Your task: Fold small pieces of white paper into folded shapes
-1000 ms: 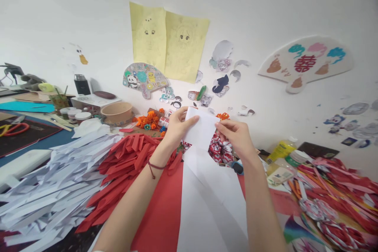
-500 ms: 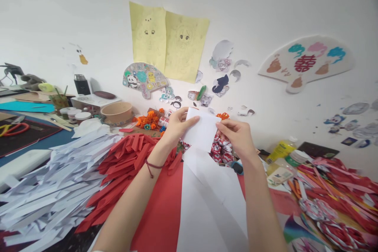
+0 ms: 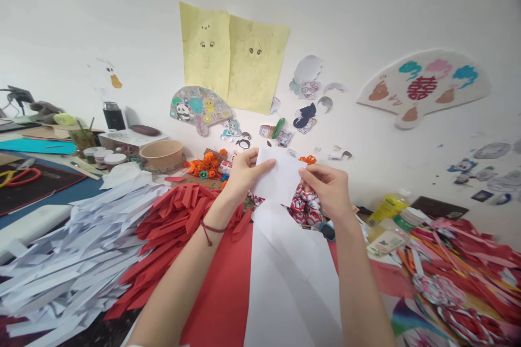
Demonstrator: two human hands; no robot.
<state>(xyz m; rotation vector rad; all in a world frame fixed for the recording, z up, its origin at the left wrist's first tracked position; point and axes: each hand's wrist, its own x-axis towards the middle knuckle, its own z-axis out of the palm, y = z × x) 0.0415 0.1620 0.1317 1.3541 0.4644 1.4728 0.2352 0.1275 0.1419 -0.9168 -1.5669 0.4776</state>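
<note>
Item: small white paper, one, held up between the two hands, above the large white sheet. Left hand: thumb laid on the near face of the paper, upper left, with the other fingers passing behind; clamped on it. Right hand: thumb and forefinger together on the right edge, just below the upper corner, pinching it.

Obscured or incomplete: tips of the left fingers, behind the paper; red-and-white bundles, half covered by paper and right hand, number uncertain. From where I stand I cannot tell whether the paper's lower edge touches the large sheet. That sheet and the red sheet to its left run out of sight toward the person, as does the heap of white strips at far left. Scissors, one pair, cut off at the side.

Counts: hands, two; cord bracelet, one, left wrist; yellow drawing sheets on the wall, two; fans on the wall, two; brown bowl, one; black flask, one; white-lidded jars, three; red strips, heaped beside the white ones, too overlapped to number.
</note>
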